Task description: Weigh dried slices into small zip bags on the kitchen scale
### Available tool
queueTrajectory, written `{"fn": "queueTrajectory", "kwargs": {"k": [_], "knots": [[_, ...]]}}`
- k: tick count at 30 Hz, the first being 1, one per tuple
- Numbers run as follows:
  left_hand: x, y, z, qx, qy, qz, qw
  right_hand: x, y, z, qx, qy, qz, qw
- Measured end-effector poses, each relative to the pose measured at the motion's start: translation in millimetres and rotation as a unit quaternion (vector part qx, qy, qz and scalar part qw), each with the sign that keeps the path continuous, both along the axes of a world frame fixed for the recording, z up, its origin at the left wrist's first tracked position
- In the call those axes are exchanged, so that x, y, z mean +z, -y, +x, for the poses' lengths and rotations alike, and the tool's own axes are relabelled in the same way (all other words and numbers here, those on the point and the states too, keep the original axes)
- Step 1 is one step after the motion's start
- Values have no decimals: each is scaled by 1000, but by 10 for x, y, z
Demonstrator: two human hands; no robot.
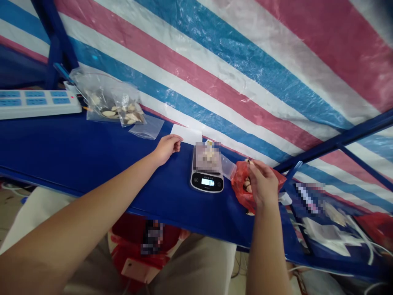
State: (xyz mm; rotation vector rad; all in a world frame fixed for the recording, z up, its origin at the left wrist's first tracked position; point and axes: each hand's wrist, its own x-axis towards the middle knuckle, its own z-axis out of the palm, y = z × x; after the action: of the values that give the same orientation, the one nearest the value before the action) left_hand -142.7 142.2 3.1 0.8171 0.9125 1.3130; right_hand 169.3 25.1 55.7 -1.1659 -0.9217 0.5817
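Note:
On the blue table stands a small digital scale (207, 181) with a lit display; its pan, partly blurred, bears pale pieces. My left hand (168, 148) is left of the scale, fingers curled together beside a white paper (188, 134); whatever it may hold is hidden. To the right, my right hand (263, 180) is over an open red plastic bag (238, 180), its fingers pinched on a small pale piece (250, 162). More such pieces show inside the bag. A clear plastic bag (228, 167) lies between the scale and the red bag.
Clear bags of sliced pieces (132, 114) and a flat clear bag (147, 126) lie at the back left, near a white power strip (39, 102). Striped sheeting (190, 73) hangs behind the table (92, 143). White cables (364, 235) are at the right.

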Motion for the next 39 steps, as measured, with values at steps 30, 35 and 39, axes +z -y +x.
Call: {"fn": "queueTrajectory", "kwargs": {"k": [30,35,39], "knots": [[9,11,18,-4,-36,13,999,50,15,491,143,51,-243,958],[6,5,19,-6,-35,14,999,66,53,465,283,119,-331,892],[-4,-5,19,-8,-39,13,999,38,-47,273,244,130,-312,909]]}}
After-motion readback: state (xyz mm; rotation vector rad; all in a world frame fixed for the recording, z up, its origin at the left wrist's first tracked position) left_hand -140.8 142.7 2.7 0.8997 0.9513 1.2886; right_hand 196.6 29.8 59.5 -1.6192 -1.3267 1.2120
